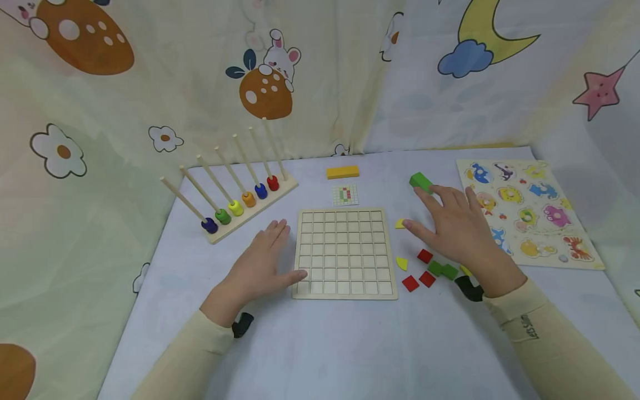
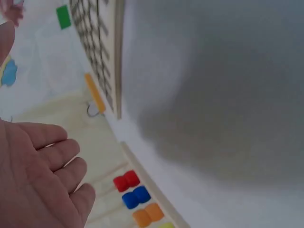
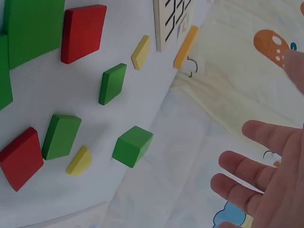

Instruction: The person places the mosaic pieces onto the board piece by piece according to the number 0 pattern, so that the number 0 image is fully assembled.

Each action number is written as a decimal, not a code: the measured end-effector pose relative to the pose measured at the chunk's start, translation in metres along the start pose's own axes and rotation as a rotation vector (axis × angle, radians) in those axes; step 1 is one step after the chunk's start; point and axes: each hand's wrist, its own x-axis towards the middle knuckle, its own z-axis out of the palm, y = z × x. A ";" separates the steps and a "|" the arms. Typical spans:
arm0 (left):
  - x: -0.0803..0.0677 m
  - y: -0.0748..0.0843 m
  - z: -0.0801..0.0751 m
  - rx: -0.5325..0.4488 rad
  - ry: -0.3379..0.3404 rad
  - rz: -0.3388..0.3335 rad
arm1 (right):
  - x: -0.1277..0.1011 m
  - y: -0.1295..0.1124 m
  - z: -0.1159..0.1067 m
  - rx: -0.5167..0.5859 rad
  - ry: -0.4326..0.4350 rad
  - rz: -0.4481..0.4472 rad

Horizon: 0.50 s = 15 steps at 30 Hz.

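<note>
Hovering hands (image 1: pixel 257 269) (image 1: pixel 456 230) near gridded board (image 1: pixel 345 254)

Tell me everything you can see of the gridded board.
The gridded board is a flat, square panel, pale and wooden-looking, with a plain raised-looking rim around rows of square cells divided by dark lines. The visible cells hold no pieces. It lies flat on the white surface, between a small patterned card beyond it and loose coloured pieces on its right. The left hand's thumb overlaps its left edge in the head view; contact is unclear.
</note>
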 end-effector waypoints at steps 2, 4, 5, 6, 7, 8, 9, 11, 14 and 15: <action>-0.004 0.004 0.007 -0.008 -0.022 0.010 | 0.000 -0.001 0.000 0.010 0.016 -0.007; -0.007 0.008 0.014 -0.008 -0.033 0.014 | 0.000 -0.001 0.001 0.021 0.031 -0.013; -0.009 0.010 0.016 -0.004 -0.035 0.016 | 0.000 -0.001 0.002 0.028 0.036 -0.016; -0.011 0.011 0.019 0.003 -0.038 0.018 | 0.001 -0.001 0.002 0.032 0.039 -0.017; -0.012 0.013 0.021 0.015 -0.041 0.018 | 0.001 -0.001 0.003 0.037 0.043 -0.020; -0.014 0.014 0.023 0.022 -0.041 0.019 | 0.002 -0.001 0.003 0.042 0.044 -0.020; -0.015 0.016 0.025 0.034 -0.044 0.018 | 0.002 -0.001 0.004 0.046 0.046 -0.023; -0.018 0.018 0.027 0.051 -0.049 0.016 | 0.004 -0.001 0.005 0.049 0.038 -0.028; -0.021 0.020 0.030 0.069 -0.054 0.009 | 0.009 -0.001 0.008 0.057 0.010 -0.030; -0.022 0.020 0.030 0.077 -0.055 0.008 | 0.011 -0.002 0.009 0.059 -0.002 -0.029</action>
